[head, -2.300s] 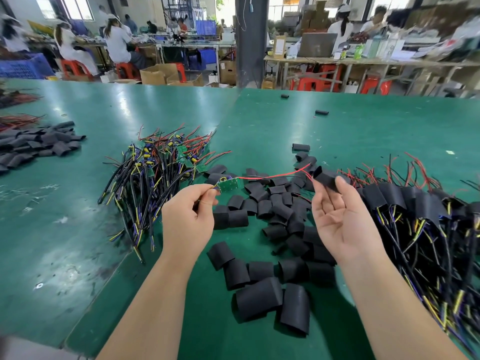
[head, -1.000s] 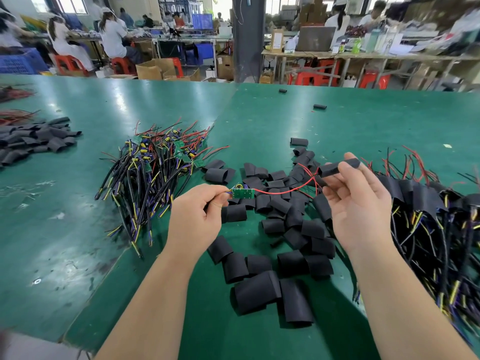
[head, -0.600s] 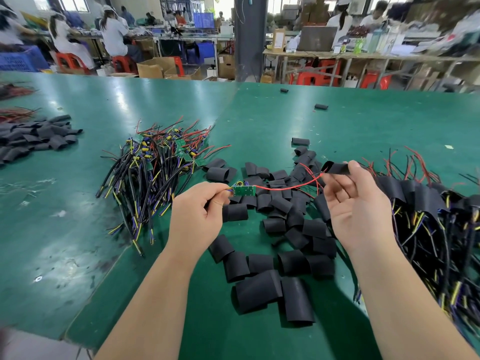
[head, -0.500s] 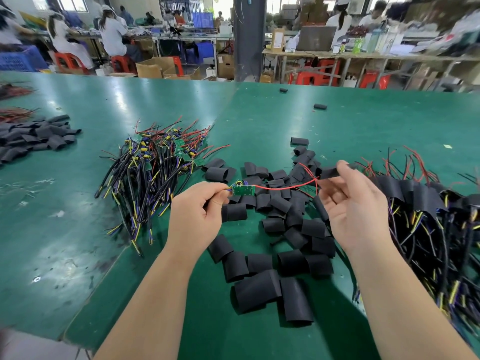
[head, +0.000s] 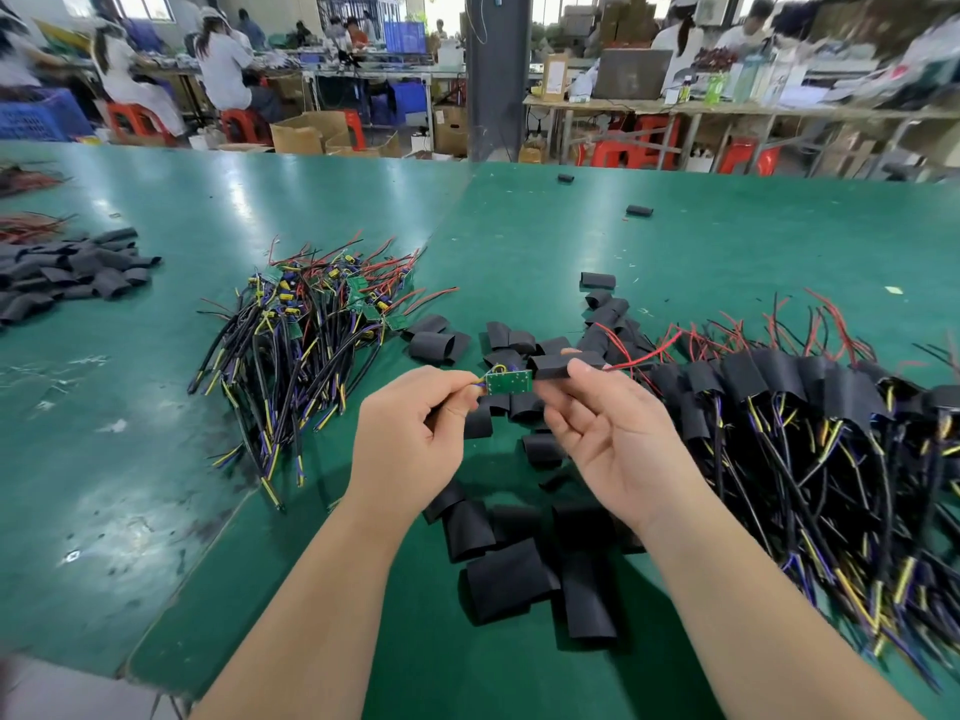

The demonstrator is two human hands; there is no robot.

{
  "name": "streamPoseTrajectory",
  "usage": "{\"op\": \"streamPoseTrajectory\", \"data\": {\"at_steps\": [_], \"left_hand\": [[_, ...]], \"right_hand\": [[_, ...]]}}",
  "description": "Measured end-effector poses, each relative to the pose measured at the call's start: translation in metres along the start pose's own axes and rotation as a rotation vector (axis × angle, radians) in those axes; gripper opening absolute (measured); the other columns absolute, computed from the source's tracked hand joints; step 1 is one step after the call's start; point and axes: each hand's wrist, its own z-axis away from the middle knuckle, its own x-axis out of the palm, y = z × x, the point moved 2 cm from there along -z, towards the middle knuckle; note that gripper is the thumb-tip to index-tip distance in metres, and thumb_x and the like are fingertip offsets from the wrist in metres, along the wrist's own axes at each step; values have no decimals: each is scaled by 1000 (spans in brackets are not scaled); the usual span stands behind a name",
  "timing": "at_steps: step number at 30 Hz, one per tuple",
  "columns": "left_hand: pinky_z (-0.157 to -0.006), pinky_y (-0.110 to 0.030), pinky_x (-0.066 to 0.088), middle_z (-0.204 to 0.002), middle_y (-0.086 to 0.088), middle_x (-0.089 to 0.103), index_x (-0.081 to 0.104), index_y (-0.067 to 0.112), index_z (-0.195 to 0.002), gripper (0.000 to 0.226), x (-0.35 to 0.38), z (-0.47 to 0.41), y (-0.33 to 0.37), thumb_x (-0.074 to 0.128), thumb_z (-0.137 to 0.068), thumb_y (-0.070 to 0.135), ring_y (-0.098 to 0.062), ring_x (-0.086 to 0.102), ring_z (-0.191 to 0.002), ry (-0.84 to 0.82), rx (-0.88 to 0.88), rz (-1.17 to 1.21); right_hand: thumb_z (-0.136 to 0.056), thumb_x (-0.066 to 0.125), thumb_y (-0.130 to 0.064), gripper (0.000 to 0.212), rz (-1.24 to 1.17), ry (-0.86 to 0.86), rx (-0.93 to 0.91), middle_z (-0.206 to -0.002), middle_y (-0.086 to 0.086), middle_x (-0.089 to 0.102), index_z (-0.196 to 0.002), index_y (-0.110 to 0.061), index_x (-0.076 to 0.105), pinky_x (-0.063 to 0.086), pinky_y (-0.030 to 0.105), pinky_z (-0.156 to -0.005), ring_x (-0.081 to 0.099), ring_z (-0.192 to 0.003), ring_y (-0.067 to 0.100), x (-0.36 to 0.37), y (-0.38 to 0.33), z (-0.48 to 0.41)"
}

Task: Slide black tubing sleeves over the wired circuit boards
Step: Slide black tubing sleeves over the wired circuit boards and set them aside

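Fingers of the left hand pinch wires of the circuit board; the right hand pinches a black sleeve at the board's right edge, between wire piles on the bench.

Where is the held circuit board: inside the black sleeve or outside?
Outside. The green circuit board shows bare; the black sleeve sits beside it on the red wires.

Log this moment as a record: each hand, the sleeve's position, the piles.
left hand: holds the circuit board by the leads at its left end
right hand: pinches a black sleeve
sleeve position: threaded on the red wire, mouth at the board's right end, board uncovered
unsleeved pile: left of the hands
sleeved pile: right of the hands
loose sleeves: scattered under and around the hands
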Motion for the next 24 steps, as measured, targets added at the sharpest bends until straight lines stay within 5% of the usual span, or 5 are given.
{"op": "streamPoseTrajectory", "data": {"at_steps": [3, 5, 9, 18, 24], "left_hand": [[-64, -27, 47, -75, -1, 67, 73, 4, -86, 10, 1, 1, 2, 64, -84, 6, -15, 58, -68, 16, 49, -41], [-63, -32, 49, -77, -2, 68, 73, 3, -86, 10, 1, 2, 5, 64, -85, 6, -19, 60, -68, 32, 90, -86], [-62, -35, 52, -79, -3, 69, 74, 4, -87, 10, 1, 2, 8, 64, -84, 4, -25, 63, -69, 24, 199, -175], [-56, -34, 49, -78, 1, 69, 75, 8, -85, 18, 5, 4, 14, 71, -75, -7, -24, 54, -61, -29, 301, -235], [-66, -32, 50, -83, 3, 69, 75, 10, -92, 21, 6, 5, 16, 57, -92, 21, -20, 59, -72, -85, 197, -173]], "right_hand": [[-88, 63, -9, 17, 152, 96, 0, -84, 9, 75, -102, -5, 56, 53, 19, -55, 73, -74, 19, -6, -2, -1], [-88, 63, -10, 10, 155, 99, 66, -82, 10, 75, -84, -4, 70, 53, 20, -54, 73, -72, 21, -7, -1, 0], [-84, 65, -12, 29, 37, 88, 181, -82, 13, 74, -57, -13, 75, 55, 21, -54, 74, -73, 22, -7, -1, 1], [-85, 62, -10, 20, 33, 11, 105, -82, 11, 74, -71, -13, 76, 56, 22, -60, 73, -76, 22, -10, -8, -1], [-85, 58, -6, 20, 80, -84, 61, -89, 8, 75, -104, -11, 63, 55, 22, -62, 73, -77, 18, -7, -6, 1]]}}
